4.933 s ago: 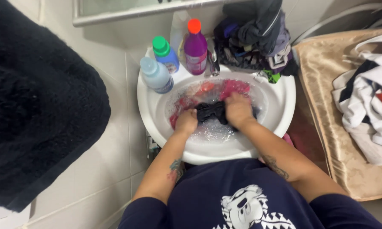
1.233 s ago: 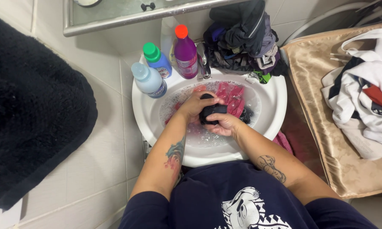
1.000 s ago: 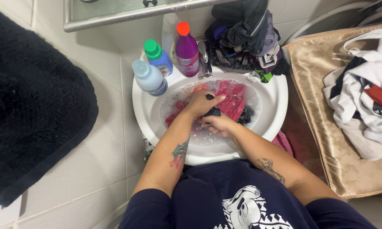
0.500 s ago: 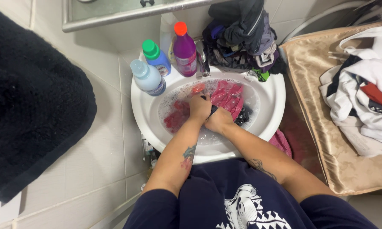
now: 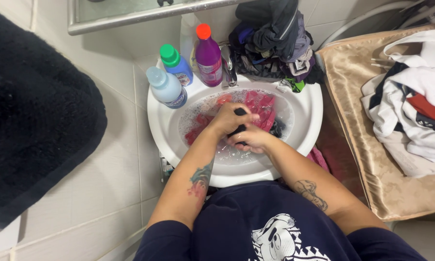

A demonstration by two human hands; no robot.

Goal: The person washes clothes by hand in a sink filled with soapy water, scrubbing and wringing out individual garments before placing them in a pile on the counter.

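Scrubbing is under way, I judge: left hand (image 5: 228,119) and right hand (image 5: 250,139) press together around a small black garment (image 5: 238,129) over the soapy sink (image 5: 160,126); next, fresh folds need rubbing.

Bright, even indoor light; sharp focus

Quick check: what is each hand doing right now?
Left hand: closed on the black cloth over the sink.
Right hand: closed on the same black cloth from below.
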